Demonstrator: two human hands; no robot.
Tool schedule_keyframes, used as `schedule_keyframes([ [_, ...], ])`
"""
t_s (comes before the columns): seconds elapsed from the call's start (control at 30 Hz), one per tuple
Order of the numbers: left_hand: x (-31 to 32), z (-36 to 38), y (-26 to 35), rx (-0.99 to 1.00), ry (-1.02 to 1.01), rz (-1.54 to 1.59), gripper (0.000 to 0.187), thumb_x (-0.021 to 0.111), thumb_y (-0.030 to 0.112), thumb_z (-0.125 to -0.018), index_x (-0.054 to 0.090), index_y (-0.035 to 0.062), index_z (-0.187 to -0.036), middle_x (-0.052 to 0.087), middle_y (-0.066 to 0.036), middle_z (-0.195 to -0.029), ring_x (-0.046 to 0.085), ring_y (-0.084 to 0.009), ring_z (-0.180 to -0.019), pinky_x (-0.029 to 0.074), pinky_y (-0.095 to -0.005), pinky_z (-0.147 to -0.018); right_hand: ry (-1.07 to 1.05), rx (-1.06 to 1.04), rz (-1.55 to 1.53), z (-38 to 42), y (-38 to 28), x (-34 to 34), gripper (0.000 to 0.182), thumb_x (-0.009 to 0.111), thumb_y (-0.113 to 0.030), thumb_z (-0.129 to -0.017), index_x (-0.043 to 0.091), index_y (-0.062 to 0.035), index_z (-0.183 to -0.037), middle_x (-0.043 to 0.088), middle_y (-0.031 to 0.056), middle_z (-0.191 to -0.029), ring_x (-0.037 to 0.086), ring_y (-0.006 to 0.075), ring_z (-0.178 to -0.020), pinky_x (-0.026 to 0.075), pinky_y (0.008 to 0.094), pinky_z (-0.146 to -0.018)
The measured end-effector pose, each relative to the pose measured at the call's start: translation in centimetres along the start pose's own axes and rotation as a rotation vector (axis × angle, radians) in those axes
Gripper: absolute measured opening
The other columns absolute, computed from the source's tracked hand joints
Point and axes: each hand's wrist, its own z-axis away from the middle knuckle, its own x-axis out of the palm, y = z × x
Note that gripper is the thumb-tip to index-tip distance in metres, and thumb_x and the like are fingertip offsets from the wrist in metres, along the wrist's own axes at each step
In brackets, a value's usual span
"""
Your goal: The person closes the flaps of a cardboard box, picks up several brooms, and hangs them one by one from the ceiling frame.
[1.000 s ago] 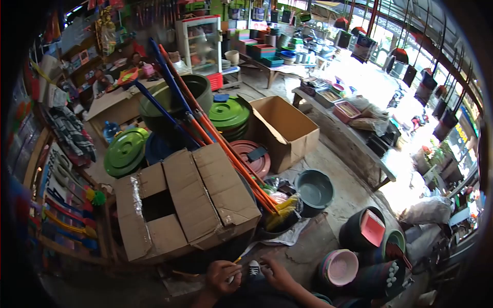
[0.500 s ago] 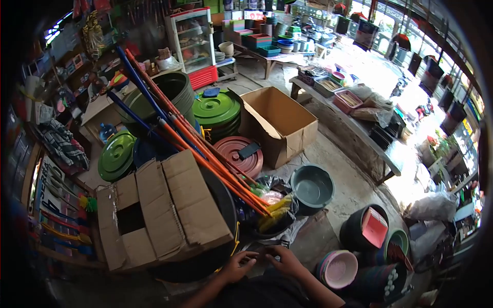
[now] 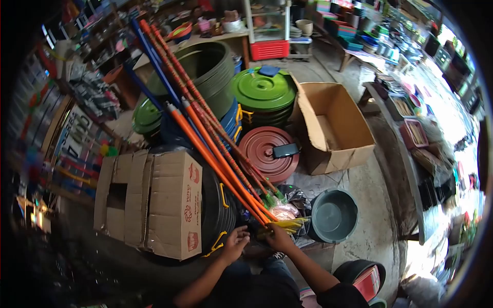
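Observation:
My right hand [image 3: 280,240] reaches to the lower end of the orange broom handles [image 3: 226,177], beside yellow broom bristles [image 3: 294,224]. Its fingertips are hidden, so whether it grips anything cannot be told. Just to the left is my left hand [image 3: 236,245], fingers loosely curled and apart, with nothing in it. It is close to the stacked black tubs [image 3: 218,210] with yellow handles. Red patterned poles [image 3: 197,100] and blue poles [image 3: 154,56] lean with the orange ones against a dark green barrel [image 3: 213,69]. Clear and dark plastic wrapping [image 3: 295,197] surrounds the broom heads.
A flattened-top cardboard box [image 3: 167,205] sits left on the tubs. Ahead are a red-brown lid [image 3: 257,149] with a phone [image 3: 285,150], a green lid [image 3: 264,87] and an open carton [image 3: 341,149]. A grey basin [image 3: 336,215] and a bench [image 3: 395,154] stand right.
My view has swung left and moved closer to the poles. My hands, earlier close together in front of me, are now farther apart, the right one at the broom ends.

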Motion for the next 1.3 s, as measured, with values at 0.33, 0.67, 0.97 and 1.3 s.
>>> schedule_keyframes([
  [0.33, -0.2, -14.6, -6.7, 0.023, 0.487, 0.019, 0.056, 0.042, -0.001, -0.09, 0.025, 0.0085, -0.143, 0.045, -0.013, -0.134, 0.052, -0.0223, -0.111, 0.045, -0.0323, -0.086, 0.165, -0.042, 0.13, -14.2, -2.3, 3.0, 0.048, 0.063, -0.023, -0.081, 0.044, -0.0069, -0.122, 0.056, 0.0208, -0.11, 0.056, 0.0408, -0.101, 0.047, 0.0468, -0.083],
  [0.67, 0.2, -17.5, -9.6, 0.159, 0.435, -0.175, 0.037, 0.044, 0.015, -0.096, 0.029, 0.0026, -0.128, 0.054, -0.013, -0.111, 0.054, -0.0234, -0.106, 0.042, -0.0357, -0.088, 0.065, -0.126, 0.127, -16.0, -2.2, 2.5, 0.045, 0.064, -0.021, -0.082, 0.045, -0.0049, -0.119, 0.054, 0.0201, -0.108, 0.056, 0.041, -0.097, 0.046, 0.0465, -0.078],
  [0.97, 3.8, -12.0, -4.7, 0.384, 0.405, -0.201, 0.03, 0.04, 0.016, -0.098, 0.039, -0.0012, -0.123, 0.052, -0.018, -0.11, 0.053, -0.0273, -0.102, 0.04, -0.0372, -0.09, 0.15, -0.217, -0.142, -7.6, -6.2, -5.1, 0.04, 0.059, -0.007, -0.089, 0.044, -0.0015, -0.125, 0.056, 0.0114, -0.09, 0.056, 0.0197, -0.082, 0.046, 0.0327, -0.076],
  [1.3, 9.8, -6.6, 3.7, 0.544, 0.304, -0.007, 0.021, 0.039, 0.022, -0.1, 0.041, 0.0034, -0.11, 0.041, -0.004, -0.092, 0.045, -0.01, -0.076, 0.042, -0.026, -0.071, 0.376, -0.26, -0.344, 1.8, -8.1, -13.7, 0.057, 0.047, -0.001, -0.092, 0.026, -0.0053, -0.145, 0.056, 0.0036, -0.09, 0.052, 0.0109, -0.078, 0.045, 0.0256, -0.074],
])
